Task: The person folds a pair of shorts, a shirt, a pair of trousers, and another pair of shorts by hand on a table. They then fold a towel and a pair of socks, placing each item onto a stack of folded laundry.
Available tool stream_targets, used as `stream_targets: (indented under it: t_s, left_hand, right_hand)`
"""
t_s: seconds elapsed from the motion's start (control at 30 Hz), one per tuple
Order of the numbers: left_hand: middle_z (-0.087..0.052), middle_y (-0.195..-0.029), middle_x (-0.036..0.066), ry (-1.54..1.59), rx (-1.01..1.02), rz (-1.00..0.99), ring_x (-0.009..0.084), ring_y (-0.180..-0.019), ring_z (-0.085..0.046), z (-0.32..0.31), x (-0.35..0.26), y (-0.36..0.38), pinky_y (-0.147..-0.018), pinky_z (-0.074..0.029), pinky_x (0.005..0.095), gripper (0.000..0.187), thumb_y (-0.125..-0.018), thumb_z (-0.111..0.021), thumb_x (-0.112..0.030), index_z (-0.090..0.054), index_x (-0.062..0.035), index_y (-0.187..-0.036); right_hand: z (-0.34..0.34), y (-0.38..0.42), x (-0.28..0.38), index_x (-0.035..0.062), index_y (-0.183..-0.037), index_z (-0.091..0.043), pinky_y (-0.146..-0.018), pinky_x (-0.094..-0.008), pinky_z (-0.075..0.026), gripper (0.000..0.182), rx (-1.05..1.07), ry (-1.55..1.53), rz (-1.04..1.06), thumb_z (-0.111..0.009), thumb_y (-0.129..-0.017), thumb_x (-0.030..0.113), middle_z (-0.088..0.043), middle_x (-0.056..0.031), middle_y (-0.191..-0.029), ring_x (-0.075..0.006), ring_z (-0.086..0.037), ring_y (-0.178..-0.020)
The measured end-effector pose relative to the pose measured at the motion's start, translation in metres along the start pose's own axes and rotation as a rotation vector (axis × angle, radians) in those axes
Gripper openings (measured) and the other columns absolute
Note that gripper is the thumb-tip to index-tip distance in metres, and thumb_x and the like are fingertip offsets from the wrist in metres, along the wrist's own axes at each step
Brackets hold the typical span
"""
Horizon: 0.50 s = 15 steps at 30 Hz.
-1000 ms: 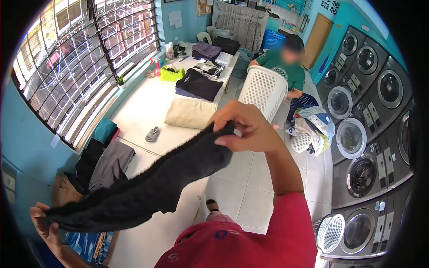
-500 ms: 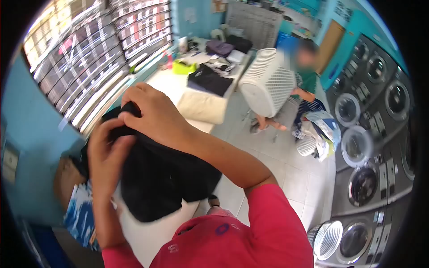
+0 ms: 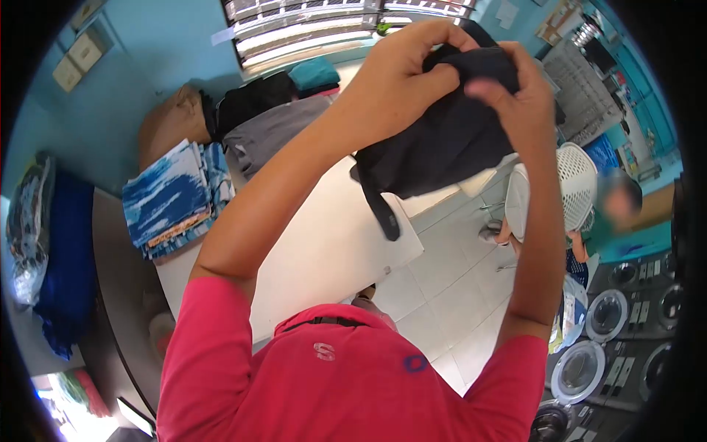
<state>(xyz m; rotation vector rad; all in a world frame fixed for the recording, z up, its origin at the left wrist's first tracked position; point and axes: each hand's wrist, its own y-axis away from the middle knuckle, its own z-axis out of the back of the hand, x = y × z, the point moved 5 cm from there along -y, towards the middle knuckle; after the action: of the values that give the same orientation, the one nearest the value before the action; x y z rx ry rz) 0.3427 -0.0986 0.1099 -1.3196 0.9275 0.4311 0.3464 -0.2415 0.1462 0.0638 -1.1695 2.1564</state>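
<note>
A dark, black garment point(image 3: 442, 147) hangs raised in front of me above the white table point(image 3: 331, 228), with a narrow strap-like end dangling below it. Its kind is not clear. My left hand point(image 3: 420, 70) is closed on its upper left edge, thumb and fingers pinching the cloth. On the upper right edge my right hand point(image 3: 529, 96) grips it too, fingers behind the cloth and thumb in front. Folded blue-and-white patterned clothes point(image 3: 173, 195) lie stacked on the table, near a folded grey garment point(image 3: 272, 132).
Black clothing point(image 3: 254, 99), a teal folded cloth point(image 3: 314, 72) and a brown bag-like item point(image 3: 173, 121) line the wall side. At right, a person point(image 3: 607, 236) is beside a white laundry basket point(image 3: 577, 177). Front-loading machines point(image 3: 578, 372) stand there, some doors open.
My view has swung left, bringing the stacked clothes into fuller sight. Both hands stay on the black garment, now held up and apart along its upper edge, with the strap-like end showing.
</note>
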Motion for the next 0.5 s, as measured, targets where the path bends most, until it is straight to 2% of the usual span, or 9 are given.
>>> stream_targets:
  t_s: [0.03,0.13,0.17,0.2,0.27,0.3,0.33,0.4,0.5]
  left_hand:
    - [-0.058,-0.092,0.003,-0.124,0.051,-0.058,0.0053,-0.078,-0.053,0.007,0.006,0.002,-0.067,-0.044,0.0172,0.023,-0.082,-0.05,-0.003,-0.049,-0.0063,-0.105]
    - [-0.056,-0.094,0.002,-0.169,0.057,-0.043,0.0059,-0.081,-0.052,0.021,0.015,0.013,-0.071,-0.043,0.0193,0.027,-0.08,-0.056,-0.005,-0.049,-0.0066,-0.106]
    - [-0.055,-0.096,0.002,-0.258,0.064,-0.121,0.0093,-0.088,-0.05,0.025,0.016,0.018,-0.078,-0.041,0.0244,0.035,-0.075,-0.065,-0.012,-0.05,-0.0052,-0.105]
    - [-0.055,-0.096,0.002,-0.258,0.055,-0.134,0.0093,-0.088,-0.05,0.029,0.021,0.023,-0.078,-0.041,0.0244,0.035,-0.075,-0.065,-0.012,-0.05,-0.0052,-0.105]
    - [-0.048,-0.088,0.012,-0.347,0.095,-0.161,0.025,-0.084,-0.05,0.03,0.028,0.038,-0.073,-0.04,0.0316,0.041,-0.066,-0.069,-0.027,-0.052,-0.0003,-0.092]
    - [-0.046,-0.089,0.013,-0.346,0.114,-0.158,0.0273,-0.085,-0.048,0.029,0.028,0.047,-0.073,-0.039,0.0321,0.049,-0.061,-0.071,-0.032,-0.053,0.0005,-0.092]
    - [-0.048,-0.092,0.015,-0.347,0.146,-0.101,0.0292,-0.087,-0.049,0.029,0.031,0.056,-0.074,-0.04,0.033,0.048,-0.06,-0.072,-0.032,-0.054,0.0012,-0.089]
    - [-0.049,-0.109,0.014,-0.288,0.252,-0.017,0.0286,-0.108,-0.043,0.026,0.044,0.075,-0.09,-0.035,0.034,0.052,-0.059,-0.075,-0.021,-0.056,-0.0003,-0.103]
    - [-0.05,-0.11,0.016,-0.28,0.338,-0.034,0.0326,-0.106,-0.044,0.016,0.066,0.102,-0.089,-0.036,0.0357,0.048,-0.057,-0.076,-0.021,-0.06,-0.0012,-0.097]
  right_hand:
    - [-0.003,-0.003,0.002,0.0052,-0.092,-0.057,-0.065,-0.0263,-0.047,0.041,-0.011,0.014,-0.002,-0.076,-0.065,0.029,-0.062,-0.0077,-0.077,-0.0134,-0.06,-0.07]
    - [-0.006,-0.015,0.01,0.0052,-0.091,-0.057,-0.063,-0.0266,-0.046,0.038,0.173,0.069,-0.054,-0.075,-0.066,0.028,-0.062,-0.0071,-0.077,-0.0129,-0.058,-0.066]
    - [-0.005,-0.02,0.016,0.0043,-0.088,-0.057,-0.06,-0.0262,-0.044,0.038,0.178,0.15,0.049,-0.075,-0.065,0.029,-0.06,-0.0063,-0.074,-0.012,-0.055,-0.064]
    - [-0.005,-0.024,0.022,0.0043,-0.088,-0.057,-0.06,-0.0262,-0.044,0.038,0.18,0.157,0.063,-0.075,-0.065,0.029,-0.06,-0.0063,-0.074,-0.012,-0.055,-0.064]
    - [-0.008,-0.029,0.028,0.0042,-0.087,-0.056,-0.06,-0.0253,-0.043,0.036,0.318,0.06,-0.036,-0.075,-0.064,0.024,-0.057,-0.0045,-0.071,-0.0109,-0.052,-0.063]
    - [-0.007,-0.032,0.035,0.0042,-0.087,-0.056,-0.06,-0.0253,-0.043,0.036,0.324,0.062,-0.032,-0.075,-0.064,0.024,-0.057,-0.0045,-0.071,-0.0109,-0.052,-0.063]
    - [-0.004,-0.035,0.044,0.004,-0.087,-0.055,-0.061,-0.0245,-0.042,0.034,0.35,0.081,-0.003,-0.075,-0.062,0.019,-0.056,-0.0034,-0.07,-0.01,-0.051,-0.065]
    - [0.002,-0.037,0.056,0.0038,-0.087,-0.055,-0.062,-0.0238,-0.041,0.034,0.384,0.103,0.023,-0.074,-0.061,0.014,-0.054,-0.0023,-0.07,-0.009,-0.05,-0.067]
    - [0.016,-0.036,0.063,0.0008,-0.092,-0.053,-0.069,-0.0216,-0.04,0.043,0.453,-0.005,-0.042,-0.07,-0.052,0.005,-0.055,-0.0001,-0.077,-0.0088,-0.051,-0.075]
